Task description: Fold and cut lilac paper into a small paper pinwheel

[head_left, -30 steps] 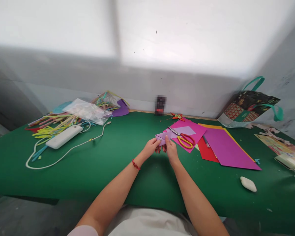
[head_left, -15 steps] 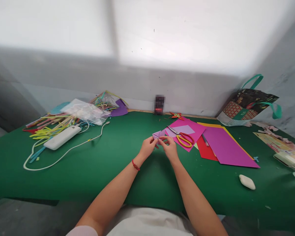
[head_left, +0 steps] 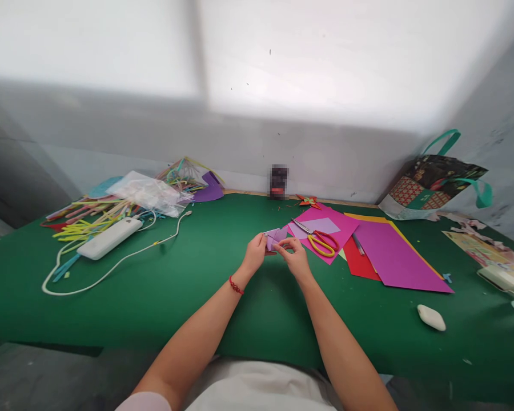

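Note:
A small folded piece of light purple paper (head_left: 276, 235) is held up between my two hands over the green table. My left hand (head_left: 255, 254), with a red bracelet at the wrist, pinches its left side. On the lower right, the fingers of my right hand (head_left: 294, 255) are closed on the same paper. Just right of my hands, scissors (head_left: 322, 242) with red and yellow handles lie on a pink sheet (head_left: 345, 225) and a pale lilac sheet (head_left: 329, 225). The fingertips partly hide the folds.
Purple sheets (head_left: 402, 257) over yellow and red ones lie right, with a pen (head_left: 358, 245). A white case (head_left: 430, 317) and a patterned bag (head_left: 432, 182) are farther right. Left are a power bank (head_left: 109, 238), its cable (head_left: 124, 264) and coloured strips (head_left: 85, 228). A paper flower (head_left: 309, 201) lies behind.
The fingers have shifted on the light purple paper; my left hand is slightly lower on its left edge and more of the folded paper shows. The things on the table stay put.

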Demonstrator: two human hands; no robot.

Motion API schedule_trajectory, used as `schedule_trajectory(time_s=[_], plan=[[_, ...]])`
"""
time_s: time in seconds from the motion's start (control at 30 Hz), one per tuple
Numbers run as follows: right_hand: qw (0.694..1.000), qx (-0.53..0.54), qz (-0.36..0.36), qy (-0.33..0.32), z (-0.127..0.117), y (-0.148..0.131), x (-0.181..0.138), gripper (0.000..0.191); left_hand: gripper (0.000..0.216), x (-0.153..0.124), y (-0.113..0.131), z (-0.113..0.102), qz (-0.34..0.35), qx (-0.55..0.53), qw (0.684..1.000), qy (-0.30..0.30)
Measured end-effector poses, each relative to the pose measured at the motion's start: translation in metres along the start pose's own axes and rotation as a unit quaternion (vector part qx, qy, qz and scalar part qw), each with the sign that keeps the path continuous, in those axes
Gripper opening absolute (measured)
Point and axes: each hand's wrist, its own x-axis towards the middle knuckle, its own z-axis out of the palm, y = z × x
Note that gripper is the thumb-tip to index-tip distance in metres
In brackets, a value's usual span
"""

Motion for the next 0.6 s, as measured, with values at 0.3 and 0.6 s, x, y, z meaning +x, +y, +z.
schedule_trajectory(time_s=[0.3, 0.6], plan=[[1.0, -0.008, 0.002, 0.023, 0.0036, -0.0037, -0.0028, 0.032, 0.03, 0.0012, -0.0014, 0.0023, 0.009, -0.017, 1.0, 0.021], [0.999, 0.037, -0.006, 0.023, 0.0095, -0.0012, -0.0056, 0.029, 0.024, -0.002, 0.001, 0.0048, 0.011, -0.054, 0.998, 0.041]])
